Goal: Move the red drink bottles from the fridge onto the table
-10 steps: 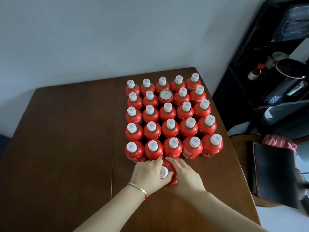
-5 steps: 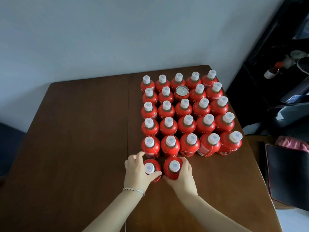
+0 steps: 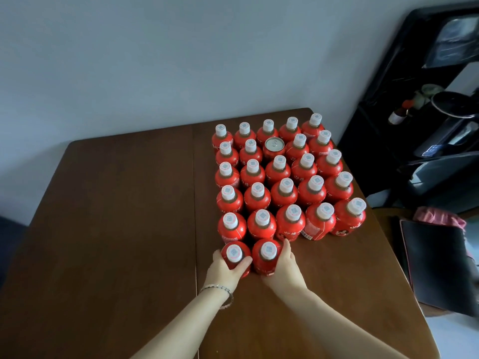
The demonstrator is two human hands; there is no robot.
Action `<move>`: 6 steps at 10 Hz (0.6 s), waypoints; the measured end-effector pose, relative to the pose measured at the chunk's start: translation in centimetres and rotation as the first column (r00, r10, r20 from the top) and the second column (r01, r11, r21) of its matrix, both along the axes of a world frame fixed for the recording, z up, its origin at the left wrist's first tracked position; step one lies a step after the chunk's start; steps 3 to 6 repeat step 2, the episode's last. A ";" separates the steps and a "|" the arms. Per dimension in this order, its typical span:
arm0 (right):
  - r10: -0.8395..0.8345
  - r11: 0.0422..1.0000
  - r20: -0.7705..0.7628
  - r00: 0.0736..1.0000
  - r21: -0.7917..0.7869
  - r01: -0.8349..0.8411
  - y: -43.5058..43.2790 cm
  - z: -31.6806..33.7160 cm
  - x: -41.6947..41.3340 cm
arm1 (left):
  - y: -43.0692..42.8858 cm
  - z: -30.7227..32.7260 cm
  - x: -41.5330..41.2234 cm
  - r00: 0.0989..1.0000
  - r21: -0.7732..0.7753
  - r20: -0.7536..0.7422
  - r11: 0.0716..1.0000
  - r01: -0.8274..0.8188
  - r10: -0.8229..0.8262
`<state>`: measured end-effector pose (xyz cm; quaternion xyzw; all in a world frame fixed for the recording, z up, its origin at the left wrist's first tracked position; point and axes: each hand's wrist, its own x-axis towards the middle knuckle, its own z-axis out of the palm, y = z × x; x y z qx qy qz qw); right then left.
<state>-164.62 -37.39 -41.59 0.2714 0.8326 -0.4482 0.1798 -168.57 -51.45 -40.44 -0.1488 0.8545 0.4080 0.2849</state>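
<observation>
A dark brown wooden table (image 3: pixel 103 229) filled the lower and middle of the frame, with a seam running down it just left of centre. A pale grey wall (image 3: pixel 155 60) took up the upper part. At the right edge stood a black shelf unit (image 3: pixel 414 125) holding dim, hard-to-read items, and below it, at the lower right, a black flat pad (image 3: pixel 438 265) lay with a pink cloth (image 3: pixel 438 216) just above it.

On the right half of the table stood a block of red drink bottles (image 3: pixel 282 177), upright with white caps, packed touching in five rows of five. One place in the second row from the top was taken by a red can (image 3: pixel 274 149) with a silver top.

Just below the block, a sixth row had two bottles side by side, upright on the table. The left hand (image 3: pixel 224 272) was wrapped around the left front bottle (image 3: pixel 235 256), thumb across its near side and fingers on its left. A thin bracelet (image 3: pixel 220 291) circled that wrist. The right hand (image 3: pixel 285 268) cupped the right front bottle (image 3: pixel 267 255) from its right and near side, fingertips reaching up beside the row above. Both bottles sat directly under the two leftmost bottles of the fifth row, close against them.
</observation>
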 end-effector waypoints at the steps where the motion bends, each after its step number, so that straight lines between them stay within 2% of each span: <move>1: 0.080 0.994 0.097 0.992 0.060 -0.086 0.1 0.5 0.7 | -0.8 0.2 1.2 0.986 0.006 0.109 0.992 0.126 -0.126; 2: 0.238 0.947 0.176 0.955 0.175 -0.268 1.3 1.8 1.7 | -1.9 1.0 2.9 0.955 -0.166 0.181 0.950 0.265 -0.234; 6: 0.238 0.947 0.176 0.955 0.175 -0.268 1.3 1.8 1.7 | -1.9 1.0 2.9 0.955 -0.166 0.181 0.950 0.265 -0.234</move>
